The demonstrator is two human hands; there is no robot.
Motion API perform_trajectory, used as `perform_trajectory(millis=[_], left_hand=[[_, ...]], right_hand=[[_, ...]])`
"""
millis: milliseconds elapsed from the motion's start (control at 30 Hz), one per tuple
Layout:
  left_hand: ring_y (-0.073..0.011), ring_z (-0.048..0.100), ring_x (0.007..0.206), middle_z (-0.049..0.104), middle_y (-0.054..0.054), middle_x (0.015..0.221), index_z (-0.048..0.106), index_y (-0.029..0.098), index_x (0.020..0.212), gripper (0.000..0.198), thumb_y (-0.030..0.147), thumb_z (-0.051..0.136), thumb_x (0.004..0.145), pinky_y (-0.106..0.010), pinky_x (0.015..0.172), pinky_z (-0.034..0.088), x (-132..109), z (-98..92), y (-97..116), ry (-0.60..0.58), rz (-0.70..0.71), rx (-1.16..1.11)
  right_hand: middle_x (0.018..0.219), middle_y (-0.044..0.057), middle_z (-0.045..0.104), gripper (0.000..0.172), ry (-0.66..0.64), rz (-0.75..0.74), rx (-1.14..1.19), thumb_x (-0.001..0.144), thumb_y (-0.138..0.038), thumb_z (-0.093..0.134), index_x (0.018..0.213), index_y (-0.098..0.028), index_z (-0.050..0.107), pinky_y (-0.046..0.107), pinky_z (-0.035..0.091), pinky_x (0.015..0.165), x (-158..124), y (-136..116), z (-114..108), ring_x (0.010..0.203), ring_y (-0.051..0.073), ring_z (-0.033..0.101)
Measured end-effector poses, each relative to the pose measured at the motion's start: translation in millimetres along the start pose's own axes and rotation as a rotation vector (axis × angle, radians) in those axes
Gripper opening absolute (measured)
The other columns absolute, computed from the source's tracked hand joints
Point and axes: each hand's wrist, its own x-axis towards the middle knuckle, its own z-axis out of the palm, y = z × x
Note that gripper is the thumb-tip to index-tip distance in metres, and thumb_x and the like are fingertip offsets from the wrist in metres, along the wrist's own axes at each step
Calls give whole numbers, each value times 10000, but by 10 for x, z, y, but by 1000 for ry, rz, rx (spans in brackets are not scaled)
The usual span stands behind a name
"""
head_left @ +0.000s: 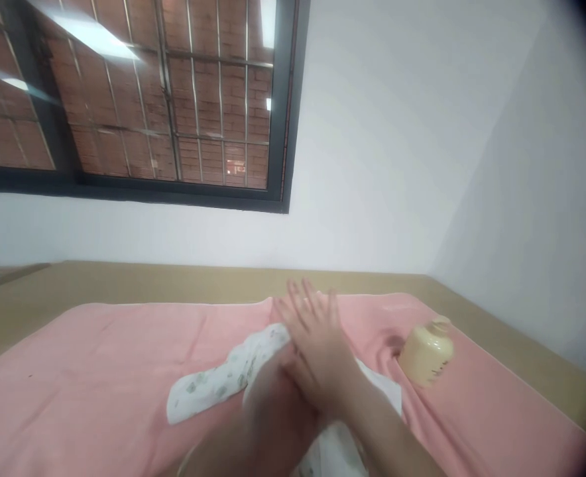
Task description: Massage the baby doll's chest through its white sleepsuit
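Note:
My right hand reaches in from the lower right with its fingers stretched out and spread, pointing up and to the left. It overlaps a blurred, skin-coloured shape that appears to be my left hand, coming from the bottom. The left fingers are smeared and partly covered, so what they do is unclear. Beneath both hands lies a white garment with a small greenish-grey print. One long sleeve stretches left, and more white fabric shows to the right of my right wrist.
A pink cloth covers much of a wooden surface. On the right stands a cream-coloured bottle with dark lettering, tilted slightly. White walls rise behind and to the right, with a dark-framed barred window at upper left.

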Motion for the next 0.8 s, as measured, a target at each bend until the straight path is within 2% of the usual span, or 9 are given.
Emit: perform_trajectory(millis=[67, 133, 200, 267, 367, 500, 567, 700, 800], left_hand=[[-282, 533, 1165, 599, -107, 1205, 515, 199, 1246, 483, 483, 357, 889, -482, 998, 409, -24, -63, 99, -72, -104, -14], [-290, 551, 1138, 614, -142, 1176, 527, 133, 1219, 514, 478, 413, 855, -465, 999, 398, 37, -199, 173, -63, -107, 4], [-272, 508, 1188, 578, -130, 1246, 547, 153, 1193, 459, 417, 496, 820, -402, 1024, 364, 169, -371, 201, 151, 78, 226], [-255, 445, 1245, 515, -97, 1331, 554, 191, 1190, 441, 344, 551, 776, -360, 1043, 322, 329, -541, 176, 379, 163, 565], [-260, 490, 1182, 567, -114, 1263, 572, 184, 1151, 401, 322, 491, 784, -377, 1014, 323, 531, -742, 57, 492, 129, 990], [-313, 514, 1101, 640, -137, 1084, 591, 155, 1050, 384, 405, 417, 817, -533, 1028, 195, 618, -855, -164, 647, 32, 1505], [-315, 531, 1056, 645, -146, 1041, 591, 137, 1037, 424, 438, 359, 850, -559, 1018, 172, 589, -838, -255, 646, 20, 1634], [-292, 575, 929, 663, -150, 935, 636, 126, 921, 492, 432, 251, 896, -532, 998, 209, 486, -734, -356, 526, 94, 1814], [-273, 581, 919, 668, -144, 921, 643, 129, 928, 485, 407, 246, 904, -492, 991, 239, 459, -725, -355, 490, 145, 1873]], right_hand=[[1519, 103, 137, 573, 3, 132, -69, 925, -402, 326, 1448, -178, 253, 631, 39, 1051, -1, 214, -7, 1400, 293, 53], [1510, 130, 184, 556, -2, 317, -78, 947, -415, 254, 1447, -171, 238, 598, 93, 1059, -5, 390, 2, 1385, 284, 149], [1394, 153, 409, 511, -96, 436, -27, 955, -432, 214, 1351, -167, 400, 522, 211, 1036, -10, 490, 29, 1266, 268, 382], [1129, 127, 613, 513, -256, 487, 63, 956, -453, 183, 1120, -171, 580, 398, 346, 927, -17, 500, 89, 1010, 219, 561], [915, 127, 662, 606, -434, 561, 121, 944, -509, 151, 914, -150, 638, 294, 393, 731, -34, 413, 274, 800, 190, 597], [990, 208, 647, 687, -540, 679, 47, 927, -542, 131, 992, -90, 645, 342, 402, 731, -63, 400, 579, 875, 265, 612], [1027, 213, 643, 708, -580, 724, 108, 920, -556, 129, 1029, -85, 645, 364, 407, 763, -81, 495, 675, 925, 283, 609], [1064, 190, 645, 731, -612, 789, 298, 901, -602, 137, 1032, -102, 654, 344, 419, 781, -111, 682, 705, 943, 264, 616], [1022, 190, 656, 694, -600, 745, 230, 917, -556, 142, 986, -102, 662, 339, 420, 749, -106, 626, 642, 891, 257, 625]])
